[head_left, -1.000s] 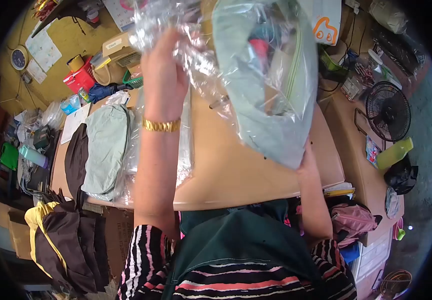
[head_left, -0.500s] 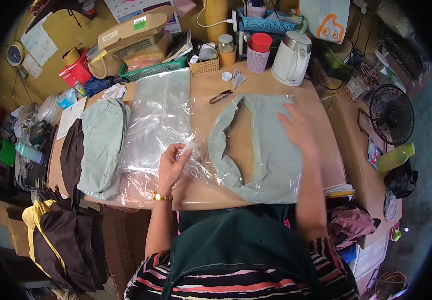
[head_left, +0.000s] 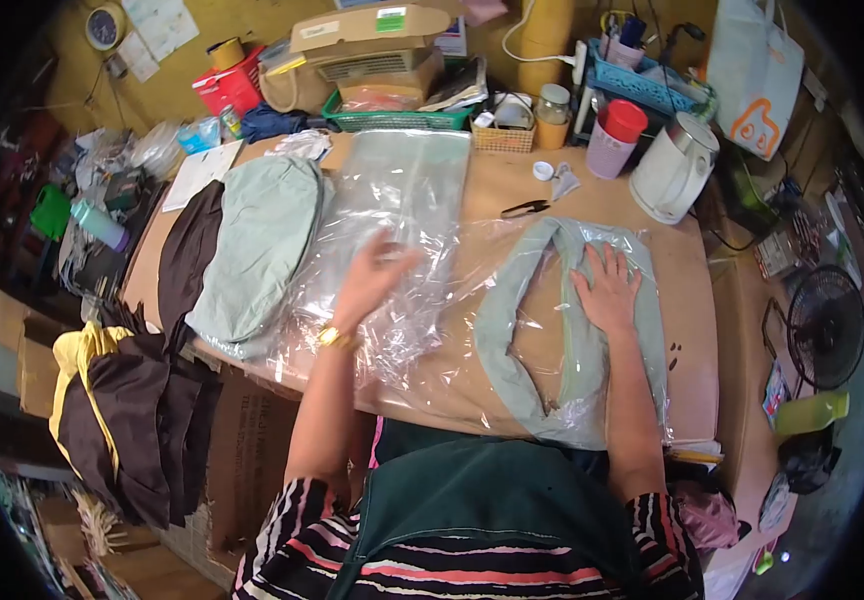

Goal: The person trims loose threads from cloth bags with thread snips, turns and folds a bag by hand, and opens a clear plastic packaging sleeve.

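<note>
My right hand (head_left: 608, 290) lies flat, fingers spread, on a pale green fabric piece (head_left: 584, 380) with an oval opening in its middle. A clear plastic bag (head_left: 432, 385) covers the fabric, and its loose, crinkled part stretches left. Over the stacked clear plastic sheets or bags (head_left: 407, 170) hovers my left hand (head_left: 377, 280), slightly blurred, fingers apart and apparently holding nothing. Left of the stack lies a folded pale green cloth item (head_left: 257, 245), with dark brown cloth (head_left: 187, 240) beside it.
Black thread snips (head_left: 525, 209) and a small white cap (head_left: 543, 171) lie beyond the fabric. A white kettle (head_left: 674, 168), cups (head_left: 614, 140) and baskets (head_left: 397, 118) line the back. A fan (head_left: 825, 327) stands at right; brown and yellow cloth (head_left: 137, 430) hangs at lower left.
My left hand has let go of the bag's crinkled plastic and lifted toward the stack. My right hand has settled flat on the bagged fabric. The view has swung left.
</note>
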